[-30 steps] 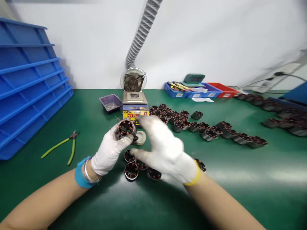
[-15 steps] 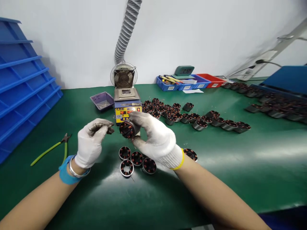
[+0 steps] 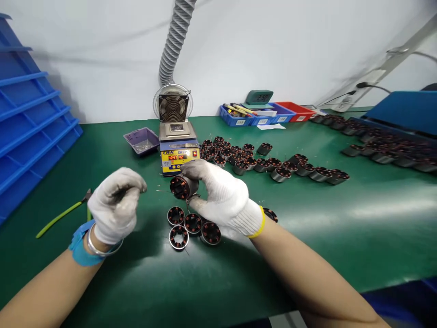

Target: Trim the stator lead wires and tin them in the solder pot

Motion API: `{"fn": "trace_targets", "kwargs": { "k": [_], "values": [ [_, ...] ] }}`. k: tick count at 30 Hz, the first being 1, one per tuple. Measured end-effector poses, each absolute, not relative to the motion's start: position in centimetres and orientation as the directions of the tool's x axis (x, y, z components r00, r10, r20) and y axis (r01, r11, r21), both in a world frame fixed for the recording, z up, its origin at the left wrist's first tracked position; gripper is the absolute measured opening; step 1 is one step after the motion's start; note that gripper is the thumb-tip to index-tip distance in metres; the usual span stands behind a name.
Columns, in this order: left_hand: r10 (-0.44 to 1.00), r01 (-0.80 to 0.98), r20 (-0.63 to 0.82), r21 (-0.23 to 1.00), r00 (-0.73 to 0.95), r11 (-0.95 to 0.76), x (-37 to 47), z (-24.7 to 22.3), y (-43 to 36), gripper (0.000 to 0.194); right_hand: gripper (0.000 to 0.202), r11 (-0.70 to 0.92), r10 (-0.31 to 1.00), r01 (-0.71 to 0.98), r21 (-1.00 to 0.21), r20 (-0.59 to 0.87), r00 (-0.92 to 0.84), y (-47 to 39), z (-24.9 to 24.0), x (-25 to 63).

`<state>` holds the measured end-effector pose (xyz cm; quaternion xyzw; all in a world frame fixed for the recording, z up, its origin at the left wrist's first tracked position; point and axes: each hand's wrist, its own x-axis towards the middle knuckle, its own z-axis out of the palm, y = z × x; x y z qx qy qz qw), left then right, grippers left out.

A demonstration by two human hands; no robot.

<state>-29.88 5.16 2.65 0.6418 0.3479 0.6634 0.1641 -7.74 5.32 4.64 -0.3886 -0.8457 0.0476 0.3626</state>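
Note:
A motor stator with copper windings sits between the thumb and fingers of my white-gloved right hand, its round open face turned toward the left. Thin wire ends stick out from its left side. My left hand, also gloved, is to the left of the stator and apart from it. Its fingers are curled in, and whatever they may hold is hidden. Below the held stator, several more stators stand close together on the green table. Behind it is a yellow-and-blue solder pot with a lit display.
Green-handled cutters lie left of my left hand. A purple tray stands beside the solder pot. Many stators spread to the right. Blue bins, a red bin and a blue crate stand around.
My left hand has moved left, away from the stator, and its fingers have curled in more. My right hand keeps the stator in about the same place. The view has shifted slightly.

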Motion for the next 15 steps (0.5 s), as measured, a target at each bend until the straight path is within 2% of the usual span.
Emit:
{"fn": "trace_targets", "kwargs": {
  "k": [2, 4, 6, 9, 11, 13, 15],
  "values": [
    [0.675, 0.25, 0.735, 0.667, -0.064, -0.702, -29.5, 3.1, 5.2, 0.006, 0.04, 0.729, 0.657, 0.598, -0.334, 0.587, -0.473, 5.2, 4.8, -7.9],
    [0.714, 0.323, 0.694, 0.658, 0.092, -0.681, -29.1, 3.6, 5.1, 0.005, 0.04, 0.739, 0.649, 0.595, -0.316, 0.571, -0.502, 5.0, 4.9, -7.9],
    [0.746, 0.386, 0.646, 0.655, 0.162, -0.65, -28.8, 4.0, 5.1, 0.004, 0.039, 0.683, 0.711, 0.646, -0.34, 0.513, -0.482, 4.9, 5.4, -7.6],
    [0.782, 0.355, 0.623, 0.733, -0.008, -0.58, -29.1, 3.5, 5.7, 0.007, 0.041, 0.494, 0.859, 0.775, -0.394, 0.363, -0.362, 5.1, 6.3, -6.5],
    [0.833, 0.299, 0.535, 0.825, -0.141, -0.479, -29.4, 2.4, 6.8, 0.011, 0.048, 0.399, 0.913, 0.834, -0.381, 0.254, -0.32, 5.6, 6.8, -5.5],
    [0.892, 0.294, 0.421, 0.884, -0.165, -0.363, -29.6, 0.7, 8.2, 0.018, 0.056, 0.346, 0.938, 0.877, -0.334, 0.133, -0.319, 6.2, 7.0, -4.7],
    [0.944, 0.356, 0.312, 0.899, -0.112, -0.255, -29.6, -1.4, 9.5, 0.024, 0.057, 0.297, 0.952, 0.918, -0.264, 0.011, -0.305, 6.9, 6.7, -4.3]
  ]
}}
